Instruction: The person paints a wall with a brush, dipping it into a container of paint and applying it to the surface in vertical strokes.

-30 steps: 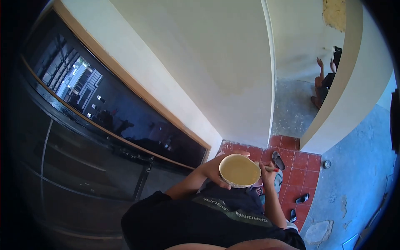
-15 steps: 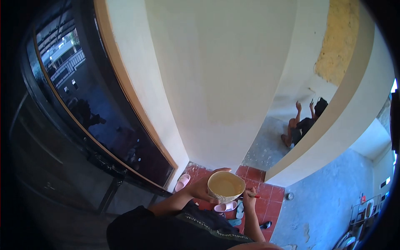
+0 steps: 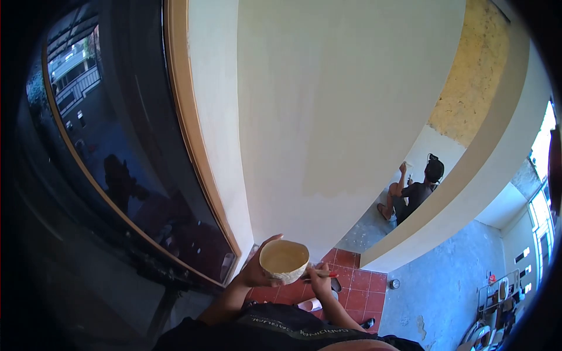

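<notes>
My left hand (image 3: 257, 271) is wrapped round the side of a cream bowl (image 3: 285, 275) with a crusted outside and pale liquid that looks like paint in it. The bowl is held roughly level before my chest. Close by its right side, my right hand (image 3: 320, 283) is closed on a paintbrush (image 3: 329, 274) with a red-tipped handle; its bristle end is hard to make out against the bowl. Ahead stands a pale wall (image 3: 333, 128), its upper part a slightly darker cream than the strip near the floor.
A wood-framed dark window (image 3: 193, 146) is at left. A white pillar (image 3: 421, 228) curves on the right; beyond it a person (image 3: 418, 190) squats by a wall. Red tiles (image 3: 357, 286), a pink sandal (image 3: 309, 305), a can (image 3: 394, 284) and a rack (image 3: 497, 295) are below.
My view has turned, so the bowl and both hands appear further left. Both still hold their things. The squatting person's arms and head have shifted.
</notes>
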